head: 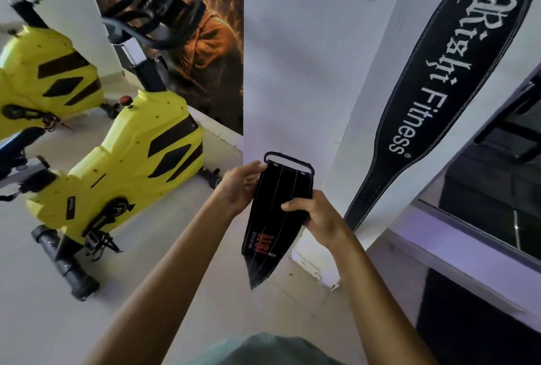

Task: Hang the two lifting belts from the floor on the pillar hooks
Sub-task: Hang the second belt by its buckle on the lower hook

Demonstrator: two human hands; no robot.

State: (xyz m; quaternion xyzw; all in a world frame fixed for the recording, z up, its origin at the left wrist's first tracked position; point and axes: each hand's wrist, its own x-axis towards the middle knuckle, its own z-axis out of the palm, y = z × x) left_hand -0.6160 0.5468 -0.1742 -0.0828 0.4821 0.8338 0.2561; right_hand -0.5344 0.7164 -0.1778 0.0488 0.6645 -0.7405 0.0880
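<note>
While you face the white pillar (295,72), both hands hold a short black stitched lifting belt w/ red lettering (275,218) up off the floor, its metal buckle loop (288,161) at the top, close to the pillar's front face. Your left hand (241,186) cups the belt's left edge near the buckle, fingers pressed together. Your right hand (314,214) grips the right edge, thumb across the front. A long black leather belt w/ white "Righi Fitness" lettering (439,92) hangs down the pillar's right side.
</note>
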